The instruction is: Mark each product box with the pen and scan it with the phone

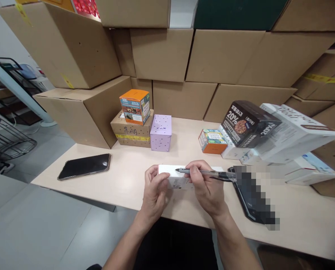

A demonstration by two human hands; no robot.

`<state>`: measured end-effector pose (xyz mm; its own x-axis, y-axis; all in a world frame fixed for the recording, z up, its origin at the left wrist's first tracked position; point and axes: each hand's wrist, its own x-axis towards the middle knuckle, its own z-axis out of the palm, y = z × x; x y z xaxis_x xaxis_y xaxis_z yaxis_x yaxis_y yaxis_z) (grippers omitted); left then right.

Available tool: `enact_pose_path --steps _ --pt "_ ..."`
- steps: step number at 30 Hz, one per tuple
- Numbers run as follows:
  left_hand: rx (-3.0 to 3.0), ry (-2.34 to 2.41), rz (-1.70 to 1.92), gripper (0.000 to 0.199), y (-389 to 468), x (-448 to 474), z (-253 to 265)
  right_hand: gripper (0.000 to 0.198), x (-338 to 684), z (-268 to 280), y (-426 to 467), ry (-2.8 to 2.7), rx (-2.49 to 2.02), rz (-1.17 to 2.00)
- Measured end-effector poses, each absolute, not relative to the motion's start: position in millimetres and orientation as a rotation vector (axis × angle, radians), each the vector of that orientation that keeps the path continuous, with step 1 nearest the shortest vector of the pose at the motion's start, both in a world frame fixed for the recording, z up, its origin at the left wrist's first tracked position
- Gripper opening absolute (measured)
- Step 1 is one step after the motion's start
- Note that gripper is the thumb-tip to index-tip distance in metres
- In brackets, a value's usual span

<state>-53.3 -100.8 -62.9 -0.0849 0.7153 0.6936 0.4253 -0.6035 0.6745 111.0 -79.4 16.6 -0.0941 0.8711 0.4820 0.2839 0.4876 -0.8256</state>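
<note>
My left hand [156,189] grips the left end of a long white box [181,183] that lies at the table's front. The thumb rests on the box's front edge. In my right hand [207,185] is a pen [214,173], held between thumb and fingers. Its dark tip points left and sits at the white top of the box; whether it touches cannot be made out. The right hand covers part of the box's right half.
A black phone [84,166] lies at left, a partly blurred black handheld device [250,204] at right. Behind stand a lilac box [161,135], an orange box [135,107] on a small carton [132,131], another orange box [214,144], a black box [247,125] and stacked cartons [184,99].
</note>
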Motion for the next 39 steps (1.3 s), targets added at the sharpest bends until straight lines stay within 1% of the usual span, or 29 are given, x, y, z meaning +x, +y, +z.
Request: enact_pose_path --steps 4,17,29,39 --pt "1.94 1.267 1.722 0.03 -101.4 -53.7 -60.8 0.024 111.0 17.7 -78.0 -1.698 -1.023 0.617" --pt "1.936 1.296 1.701 0.027 -101.9 -53.9 -61.0 0.024 108.8 21.2 -75.5 -1.781 -1.033 0.585" --pt "1.944 1.287 1.698 0.029 -102.4 -54.2 -59.7 0.025 110.0 19.5 -74.7 -1.78 -1.049 0.573" --pt "1.935 1.292 1.686 0.028 -102.7 -54.4 -59.8 0.025 112.0 18.4 -74.7 -1.78 -1.035 0.633"
